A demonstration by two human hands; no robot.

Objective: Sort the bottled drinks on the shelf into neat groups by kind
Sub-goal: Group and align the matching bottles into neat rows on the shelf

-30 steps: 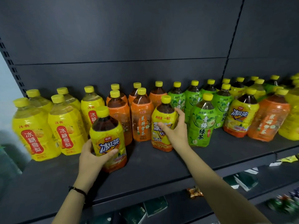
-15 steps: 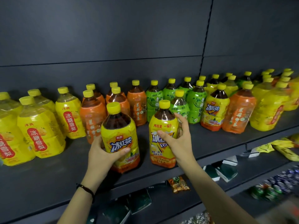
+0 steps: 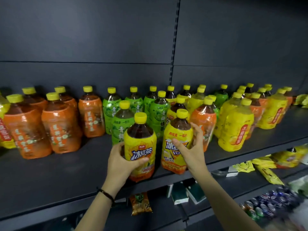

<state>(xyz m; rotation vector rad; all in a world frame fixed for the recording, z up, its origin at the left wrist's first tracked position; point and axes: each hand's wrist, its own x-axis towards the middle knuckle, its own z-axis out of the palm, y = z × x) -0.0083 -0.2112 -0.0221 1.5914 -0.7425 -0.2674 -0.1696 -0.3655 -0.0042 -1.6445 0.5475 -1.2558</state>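
Two yellow-labelled iced black tea bottles with dark tea and yellow caps are held near the front edge of the dark shelf [image 3: 50, 180]. My left hand [image 3: 120, 162] grips the left iced tea bottle [image 3: 140, 144]. My right hand [image 3: 191, 147] is wrapped around the right iced tea bottle [image 3: 176, 140]. Behind them stand the green tea bottles [image 3: 123, 120]. Orange jasmine tea bottles [image 3: 60, 124] fill the left. Pale yellow pear drink bottles [image 3: 235, 129] stand on the right, mixed with an orange-labelled bottle [image 3: 205, 120] and more iced tea.
The shelf's dark back panel rises behind the bottles. A lower shelf holds a snack packet [image 3: 140, 203], dark green boxes [image 3: 180, 192], yellow packets [image 3: 265, 169] and cans [image 3: 266, 204]. Bare shelf board lies at the front left.
Both hands have carried their iced tea bottles to the right along the shelf front, and the view has shifted right. The pear drinks at the far left have nearly left the view.
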